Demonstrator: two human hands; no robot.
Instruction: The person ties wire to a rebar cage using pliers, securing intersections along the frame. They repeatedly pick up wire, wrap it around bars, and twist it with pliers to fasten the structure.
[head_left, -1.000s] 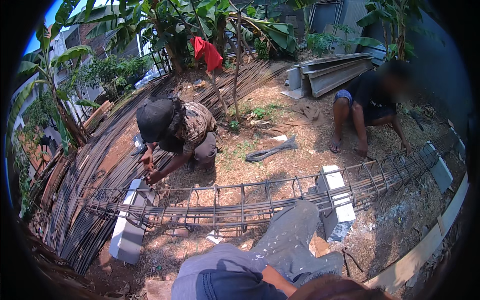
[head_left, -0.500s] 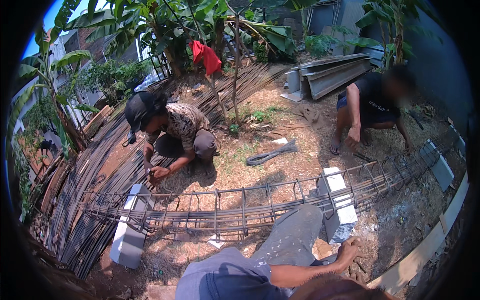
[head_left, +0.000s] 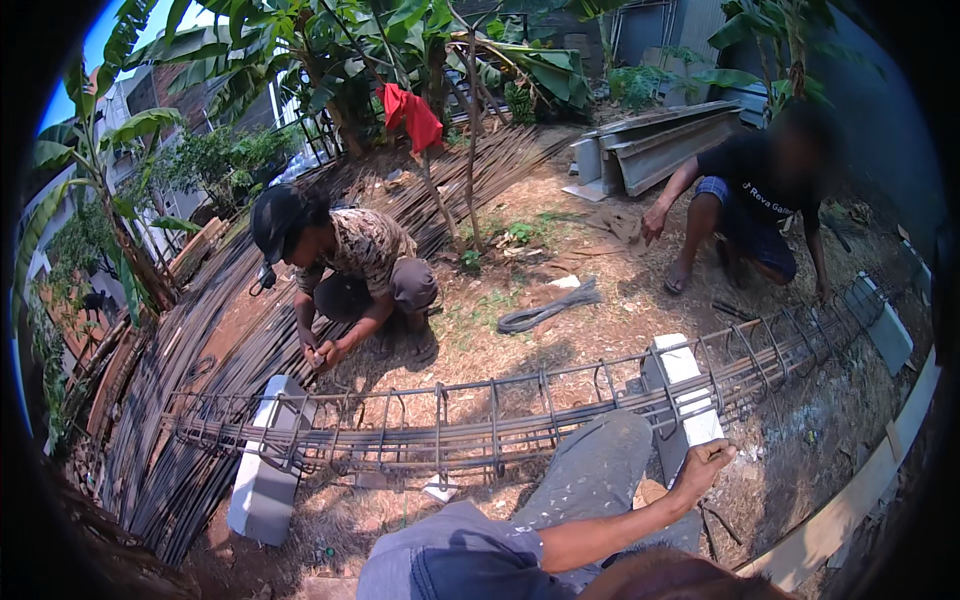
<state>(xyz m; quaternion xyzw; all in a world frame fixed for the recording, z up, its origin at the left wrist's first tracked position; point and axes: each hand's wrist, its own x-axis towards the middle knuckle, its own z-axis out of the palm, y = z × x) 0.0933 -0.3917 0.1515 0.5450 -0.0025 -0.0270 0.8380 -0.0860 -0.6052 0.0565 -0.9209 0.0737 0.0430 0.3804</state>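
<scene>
My left hand is closed, fingers curled together, just beside the near end of a white-topped block. Whatever it pinches is too small to make out. Part of my right forearm shows at the lower edge, its hand out of view. Across in front of my grey-trousered knee runs a long rebar cage, made of bars with square stirrups. It rests on that block and on another white block at the left. A dark two-legged tool, perhaps pincers, lies on the ground below my left hand.
A person in a cap squats beyond the cage at left, hands together; another person crouches at far right. A wire bundle lies between them. Long steel bars cover the left ground. A plank lies at right.
My left hand has risen away from the ground toward the block's near end. The person at far right has swung one arm leftward from the cage. The view has shifted slightly.
</scene>
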